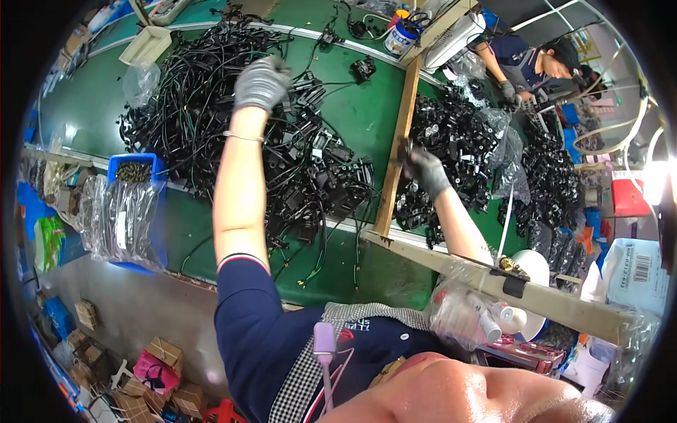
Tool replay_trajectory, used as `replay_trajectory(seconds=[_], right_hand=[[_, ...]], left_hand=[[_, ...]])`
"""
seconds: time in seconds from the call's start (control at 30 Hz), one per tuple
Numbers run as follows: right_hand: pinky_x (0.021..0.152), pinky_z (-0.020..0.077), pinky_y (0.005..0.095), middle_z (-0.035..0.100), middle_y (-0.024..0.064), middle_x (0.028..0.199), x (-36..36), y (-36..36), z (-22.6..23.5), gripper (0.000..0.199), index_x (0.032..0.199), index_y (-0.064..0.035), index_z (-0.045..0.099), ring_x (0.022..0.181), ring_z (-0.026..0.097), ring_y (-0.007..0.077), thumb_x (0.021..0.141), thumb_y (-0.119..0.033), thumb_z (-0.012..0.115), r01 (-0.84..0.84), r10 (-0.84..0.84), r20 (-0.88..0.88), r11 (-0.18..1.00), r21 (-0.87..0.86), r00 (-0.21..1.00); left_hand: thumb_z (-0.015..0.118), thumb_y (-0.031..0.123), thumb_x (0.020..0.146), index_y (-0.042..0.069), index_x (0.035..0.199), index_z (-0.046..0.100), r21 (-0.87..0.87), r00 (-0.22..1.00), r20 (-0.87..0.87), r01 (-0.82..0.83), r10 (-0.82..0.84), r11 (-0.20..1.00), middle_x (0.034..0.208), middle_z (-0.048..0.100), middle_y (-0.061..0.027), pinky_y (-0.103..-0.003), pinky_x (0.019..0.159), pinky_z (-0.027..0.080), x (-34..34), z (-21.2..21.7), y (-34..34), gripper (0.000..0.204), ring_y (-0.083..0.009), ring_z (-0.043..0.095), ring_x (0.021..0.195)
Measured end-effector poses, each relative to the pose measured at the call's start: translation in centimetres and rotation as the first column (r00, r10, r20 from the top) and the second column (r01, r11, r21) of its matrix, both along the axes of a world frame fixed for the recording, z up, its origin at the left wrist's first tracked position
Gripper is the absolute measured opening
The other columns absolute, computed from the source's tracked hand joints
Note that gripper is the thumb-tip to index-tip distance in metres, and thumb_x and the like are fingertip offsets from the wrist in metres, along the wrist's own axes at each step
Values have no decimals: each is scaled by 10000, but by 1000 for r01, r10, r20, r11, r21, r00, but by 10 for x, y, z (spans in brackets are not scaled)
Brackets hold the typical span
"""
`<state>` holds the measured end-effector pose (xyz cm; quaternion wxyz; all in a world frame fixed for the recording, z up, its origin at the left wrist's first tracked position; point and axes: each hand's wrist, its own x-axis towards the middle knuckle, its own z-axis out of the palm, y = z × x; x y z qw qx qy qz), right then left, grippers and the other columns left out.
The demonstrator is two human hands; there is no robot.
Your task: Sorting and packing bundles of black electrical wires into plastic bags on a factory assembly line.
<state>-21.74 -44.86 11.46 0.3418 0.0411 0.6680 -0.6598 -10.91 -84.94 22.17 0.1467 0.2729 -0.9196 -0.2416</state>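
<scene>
My left hand point(262, 83), in a grey knit glove, reaches over a big heap of black cabled parts point(204, 92) on the green work surface. Its fingers point away and blur into the dark heap, so their grip is hidden. In a matching glove, my right hand point(427, 171) is beside the wooden divider point(398, 151), its fingers closed round a small black plastic part point(405, 151). Right of the divider lies a second pile of black plastic parts point(455, 127), without long cables showing. Loose wire ends hang toward the near edge of the surface.
A blue bin point(159, 225) with clear bags and small screws stands at the left edge. A beige tray point(145, 45) and a white-blue bucket point(400, 37) are at the back. Across the right pile, a co-worker point(518, 60) handles parts. A rail point(550, 299) runs near my right arm.
</scene>
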Motion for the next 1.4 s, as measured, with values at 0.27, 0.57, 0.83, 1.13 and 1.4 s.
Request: replay_trajectory(seconds=[0.27,0.57,0.83,1.13,1.4], right_hand=[[666,528,277,606,133,1039,53,14,40,517,1283,39,402,800,619,178,849,-140,620,-59,71,-233,997,56,970],[624,510,308,622,84,833,157,189,-11,407,1182,21,504,693,623,188,832,-141,636,180,-187,-11,926,331,982],[627,490,326,608,95,838,198,281,21,376,1157,-1,506,723,598,201,819,-101,637,284,-296,22,932,224,955],[580,429,329,574,94,797,248,321,40,273,1057,-16,520,691,528,198,806,-39,623,251,-234,222,966,-54,947],[557,452,302,584,96,779,260,367,26,202,984,-12,530,645,555,202,805,-18,622,175,-127,286,973,-148,950]], left_hand=[[549,315,828,135,1008,685,-235,673,664,-226,326,945,1104,632,-144,-413,871,482,88,-46,-74,288,-332,601,1020],[535,162,788,85,913,714,-287,709,451,690,-541,665,936,670,-131,-542,799,451,-18,-134,224,232,-327,620,909],[516,196,824,72,1026,691,-156,503,685,808,-527,569,1086,644,-154,-612,851,397,-11,-197,260,294,-313,563,1092],[494,148,801,53,1320,455,-183,635,637,675,-437,715,1412,372,-112,-493,974,350,75,-188,229,529,-245,422,1241],[460,180,870,120,1165,621,-386,734,674,445,-82,808,1324,499,-109,-523,956,360,195,-153,345,342,-271,424,1254]])
